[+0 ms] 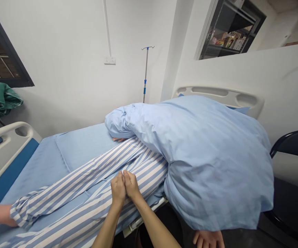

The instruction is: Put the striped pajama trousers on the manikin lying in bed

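My left hand [118, 188] and my right hand [131, 185] are curled into fists, side by side and touching. Both are over the thigh of the blue-and-white striped trousers [84, 175], worn by a figure lying on the bed. Nothing shows sticking out of either fist; the palms face inward, out of sight. A light blue quilt [211, 148] is bunched over the figure's upper body and hides it. From beneath the quilt come a hand [208, 238] at the near edge and a few fingers [118, 139] at the far side.
A blue sheet [79, 141] covers the mattress. Pale bed-end panels stand at the left [17, 134] and behind the quilt [216, 91]. An IV pole [145, 75] rises by the wall. A black chair [297, 143] is at the right, and green cloth [1, 98] hangs at the left.
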The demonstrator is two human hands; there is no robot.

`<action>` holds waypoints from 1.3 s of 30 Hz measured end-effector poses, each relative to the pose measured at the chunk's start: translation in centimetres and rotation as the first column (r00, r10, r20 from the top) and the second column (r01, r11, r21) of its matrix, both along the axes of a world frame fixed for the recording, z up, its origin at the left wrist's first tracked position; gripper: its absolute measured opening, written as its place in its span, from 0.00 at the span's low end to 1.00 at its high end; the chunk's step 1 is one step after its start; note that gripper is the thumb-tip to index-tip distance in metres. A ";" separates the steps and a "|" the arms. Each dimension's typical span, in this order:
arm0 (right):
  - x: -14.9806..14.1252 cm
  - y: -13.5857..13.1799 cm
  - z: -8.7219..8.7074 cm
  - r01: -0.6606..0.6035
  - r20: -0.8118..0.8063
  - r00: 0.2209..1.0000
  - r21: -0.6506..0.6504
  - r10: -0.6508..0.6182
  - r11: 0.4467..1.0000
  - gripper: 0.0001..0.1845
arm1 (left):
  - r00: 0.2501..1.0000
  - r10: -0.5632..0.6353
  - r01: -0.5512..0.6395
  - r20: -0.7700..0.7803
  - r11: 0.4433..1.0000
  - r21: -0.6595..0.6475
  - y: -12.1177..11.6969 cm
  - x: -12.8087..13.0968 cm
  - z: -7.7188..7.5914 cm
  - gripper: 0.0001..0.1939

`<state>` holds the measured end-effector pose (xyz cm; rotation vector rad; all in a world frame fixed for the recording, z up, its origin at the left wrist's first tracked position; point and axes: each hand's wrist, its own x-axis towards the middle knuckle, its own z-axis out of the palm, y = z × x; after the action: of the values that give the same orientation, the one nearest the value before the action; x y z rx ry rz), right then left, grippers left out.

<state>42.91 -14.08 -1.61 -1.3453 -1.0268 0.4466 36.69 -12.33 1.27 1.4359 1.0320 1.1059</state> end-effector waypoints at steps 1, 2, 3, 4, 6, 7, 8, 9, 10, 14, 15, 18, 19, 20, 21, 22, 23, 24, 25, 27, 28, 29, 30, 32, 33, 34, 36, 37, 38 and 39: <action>0.2 0.0 0.0 0.004 -0.036 0.999 0.011 -0.004 1.000 0.22 | 0.999 -0.026 0.026 0.044 1.000 -0.004 -0.2 0.4 0.5 0.24; 0.4 0.0 0.0 0.006 -0.071 0.998 0.019 -0.005 1.000 0.23 | 0.996 -0.051 0.051 0.076 0.999 -0.001 -0.3 0.9 0.8 0.24; 0.5 0.0 -0.1 0.010 -0.101 0.995 0.023 -0.007 1.000 0.23 | 0.993 -0.069 0.069 0.094 0.998 0.004 -0.3 1.2 0.9 0.24; 0.6 0.0 -0.1 0.017 -0.125 0.992 0.025 -0.014 1.000 0.23 | 0.993 -0.068 0.068 0.098 0.998 0.005 -0.2 1.5 0.9 0.24; 0.7 0.0 -0.2 0.039 -0.152 0.988 0.029 -0.034 0.999 0.22 | 0.997 -0.013 0.014 0.075 1.000 -0.013 0.0 1.7 0.2 0.24; 0.7 0.0 -0.3 0.047 -0.152 0.988 0.030 -0.042 0.998 0.22 | 0.999 0.023 -0.022 0.040 0.999 -0.024 0.1 1.7 -0.4 0.24; 0.7 0.0 -0.4 0.053 -0.145 0.988 0.031 -0.048 0.998 0.22 | 0.999 0.051 -0.051 -0.006 0.998 -0.026 0.3 1.6 -0.9 0.24; 0.6 0.0 -0.4 0.059 -0.137 0.989 0.031 -0.054 0.998 0.21 | 0.996 0.067 -0.068 -0.056 0.998 -0.018 0.4 1.4 -1.5 0.24; 0.5 0.0 -0.5 0.065 -0.130 0.990 0.030 -0.061 0.997 0.21 | 0.992 0.074 -0.074 -0.101 0.997 0.001 0.4 1.2 -1.9 0.24; 0.1 0.2 -0.3 0.096 -0.107 0.990 0.023 -0.093 0.995 0.20 | 0.981 0.089 -0.078 -0.172 0.995 0.069 0.5 0.8 -2.7 0.24; 0.2 0.2 -0.1 0.092 -0.095 0.991 0.015 -0.090 0.996 0.21 | 0.980 0.096 -0.084 -0.174 0.994 0.075 0.5 0.8 -2.8 0.24; 0.8 -0.2 1.0 0.065 0.076 0.995 -0.016 -0.063 0.998 0.21 | 0.982 0.089 -0.074 -0.165 0.993 0.094 0.5 0.8 -2.9 0.25; 1.1 -0.5 1.4 0.054 0.179 0.983 -0.019 -0.050 0.998 0.21 | 0.984 0.080 -0.063 -0.162 0.993 0.103 0.5 0.8 -3.0 0.25; 1.4 -0.8 1.9 0.044 0.288 0.957 -0.015 -0.038 0.999 0.20 | 0.984 0.072 -0.054 -0.160 0.992 0.116 0.5 0.9 -3.1 0.24; 1.7 -1.0 2.2 0.034 0.384 0.923 -0.007 -0.028 0.999 0.19 | 0.985 0.067 -0.047 -0.160 0.991 0.128 0.4 0.9 -3.1 0.24; 2.0 -1.3 2.5 0.023 0.454 0.891 -0.002 -0.019 1.000 0.18 | 0.984 0.065 -0.043 -0.165 0.990 0.134 0.4 0.9 -3.2 0.23; 2.3 -1.4 2.6 0.010 0.492 0.871 -0.004 -0.007 1.000 0.18 | 0.983 0.062 -0.039 -0.172 0.990 0.134 0.3 0.9 -3.2 0.23; 2.5 -1.5 2.5 0.002 0.496 0.868 -0.012 0.004 1.000 0.18 | 0.981 0.062 -0.039 -0.182 0.991 0.130 0.2 1.0 -3.2 0.23; 2.6 -1.4 2.3 -0.005 0.474 0.880 -0.025 0.016 1.000 0.19 | 0.979 0.065 -0.041 -0.192 0.992 0.123 0.1 1.0 -3.2 0.23; 2.6 -1.3 1.6 -0.006 0.385 0.923 -0.041 0.022 0.999 0.20 | 0.976 0.071 -0.050 -0.208 0.993 0.106 0.0 1.0 -3.2 0.24; 2.6 -1.1 1.3 -0.001 0.338 0.941 -0.042 0.015 0.999 0.21 | 0.975 0.074 -0.054 -0.210 0.993 0.100 0.0 1.0 -3.2 0.25; 2.5 -1.1 0.9 0.003 0.301 0.954 -0.039 0.009 0.999 0.21 | 0.975 0.076 -0.057 -0.209 0.994 0.094 0.0 1.1 -3.2 0.25; 2.5 -1.0 0.7 0.003 0.274 0.962 -0.034 0.007 0.999 0.21 | 0.977 0.070 -0.054 -0.203 0.995 0.085 0.1 1.2 -3.1 0.25; 2.5 -1.0 0.5 -0.011 0.229 0.973 -0.023 0.016 1.000 0.21 | 0.984 0.040 -0.030 -0.174 0.998 0.059 0.4 1.6 -2.6 0.24; 2.6 -1.0 0.5 -0.016 0.200 0.980 -0.018 0.019 1.000 0.21 | 0.989 0.024 -0.017 -0.149 0.999 0.043 0.6 1.9 -2.2 0.23; 2.7 -1.0 0.5 -0.013 0.165 0.986 -0.009 0.015 1.000 0.22 | 0.993 0.013 -0.010 -0.118 1.000 0.024 0.7 2.4 -1.6 0.23; 3.1 -0.9 0.6 0.014 0.076 0.997 0.017 -0.015 1.000 0.22 | 0.999 0.006 -0.006 -0.038 1.000 -0.012 0.7 3.5 -0.1 0.23; 3.3 -0.9 0.6 0.032 0.026 0.999 0.031 -0.033 0.999 0.22 | 1.000 0.000 0.001 0.008 1.000 -0.020 0.6 4.1 0.8 0.23; 3.5 -0.8 0.6 0.048 -0.021 0.999 0.045 -0.047 0.998 0.22 | 0.998 -0.014 0.015 0.054 1.000 -0.021 0.4 4.6 1.5 0.23; 3.6 -0.7 0.6 0.061 -0.063 0.996 0.057 -0.057 0.997 0.22 | 0.995 -0.038 0.039 0.096 0.999 -0.015 0.2 5.1 2.1 0.23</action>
<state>46.56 -14.82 -1.01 -1.2980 -0.9407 0.4081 41.75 -12.12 3.39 1.3705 0.9405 1.1242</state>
